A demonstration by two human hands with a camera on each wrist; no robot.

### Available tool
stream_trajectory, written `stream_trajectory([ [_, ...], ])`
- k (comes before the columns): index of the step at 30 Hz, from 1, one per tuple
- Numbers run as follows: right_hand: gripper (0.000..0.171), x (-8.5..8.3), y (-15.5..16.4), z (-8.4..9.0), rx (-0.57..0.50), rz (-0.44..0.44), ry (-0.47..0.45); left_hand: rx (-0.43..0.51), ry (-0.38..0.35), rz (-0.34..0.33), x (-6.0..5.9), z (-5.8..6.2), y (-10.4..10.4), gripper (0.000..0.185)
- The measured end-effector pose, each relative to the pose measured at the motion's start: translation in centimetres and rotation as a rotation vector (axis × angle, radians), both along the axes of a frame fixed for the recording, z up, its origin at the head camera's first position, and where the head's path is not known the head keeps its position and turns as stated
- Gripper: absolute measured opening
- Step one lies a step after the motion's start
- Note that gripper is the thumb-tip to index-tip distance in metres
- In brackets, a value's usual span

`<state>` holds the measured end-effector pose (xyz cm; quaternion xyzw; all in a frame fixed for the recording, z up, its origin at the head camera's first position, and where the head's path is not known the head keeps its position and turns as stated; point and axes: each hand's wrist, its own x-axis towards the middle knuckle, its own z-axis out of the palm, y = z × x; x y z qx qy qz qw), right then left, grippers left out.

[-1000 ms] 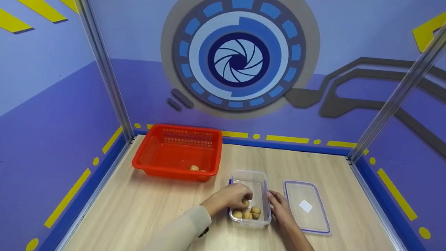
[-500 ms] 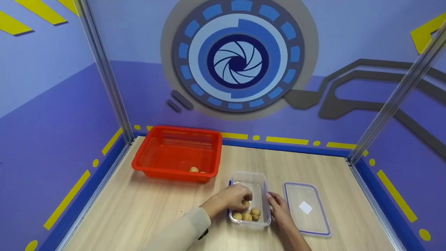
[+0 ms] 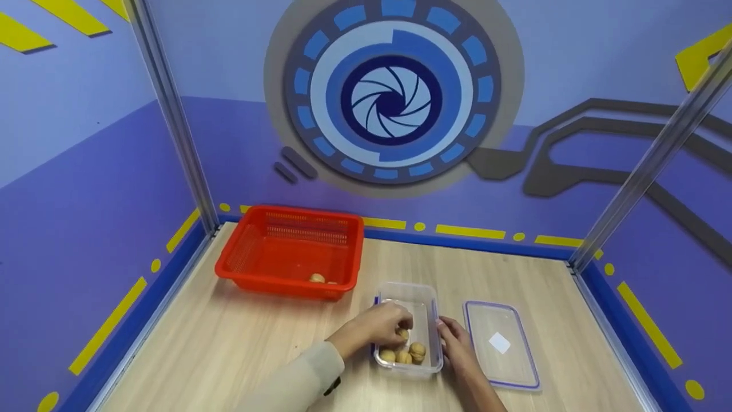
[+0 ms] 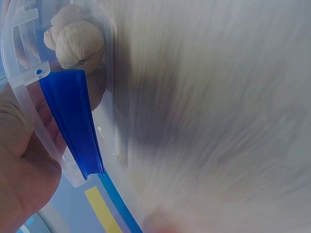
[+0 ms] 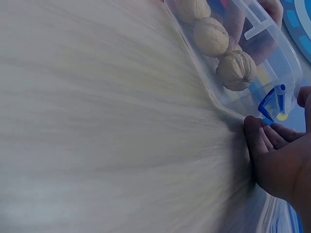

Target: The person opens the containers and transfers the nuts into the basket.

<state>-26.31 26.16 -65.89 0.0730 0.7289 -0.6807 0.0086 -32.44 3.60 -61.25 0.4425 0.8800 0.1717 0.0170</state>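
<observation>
A clear plastic container (image 3: pixel 423 297) stands on the wooden table with several walnuts (image 3: pixel 403 355) at its near end. My left hand (image 3: pixel 377 325) reaches in over its left wall, fingers curled round one walnut (image 3: pixel 404 333). The left wrist view shows that walnut (image 4: pixel 73 41) above the container's blue clip (image 4: pixel 73 121), with my palm (image 4: pixel 19 165) at the left. My right hand (image 3: pixel 454 343) holds the container's right wall. In the right wrist view its fingertips (image 5: pixel 262 133) pinch at a blue clip (image 5: pixel 272 104), beside the walnuts (image 5: pixel 235 70).
A red basket (image 3: pixel 269 280) stands behind and to the left, with a walnut (image 3: pixel 316 278) at its near wall. The container's clear lid (image 3: pixel 500 343) lies flat on the right. Purple walls and metal posts (image 3: pixel 171 114) enclose the table (image 3: pixel 229 343).
Both hands have stayed almost still at the container; only the view has shifted slightly.
</observation>
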Motion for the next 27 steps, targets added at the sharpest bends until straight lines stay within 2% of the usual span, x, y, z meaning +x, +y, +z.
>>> stream_trajectory([
  [5, 0.052, 0.3, 0.0, -0.5, -0.021, -0.016, -0.012, 0.031, -0.063, -0.005, 0.1, -0.3, -0.1, 0.020],
  [10, 0.053, 0.3, -0.2, 0.1, -0.021, -0.013, 0.024, 0.151, -0.144, -0.006, -0.4, 0.4, -0.4, 0.020],
  [14, 0.055, 0.2, -0.3, 0.6, -0.032, -0.001, 0.036, 0.227, -0.178, -0.008, -0.7, 1.1, -0.7, 0.020],
  [21, 0.054, 0.1, -0.3, 0.6, -0.018, -0.007, 0.038, 0.268, -0.187, 0.027, -0.7, 3.4, -1.4, 0.024],
  [27, 0.053, 0.2, -0.2, 0.2, -0.027, -0.004, 0.031, 0.362, -0.180, 0.076, -1.1, 4.9, -3.5, 0.024],
])
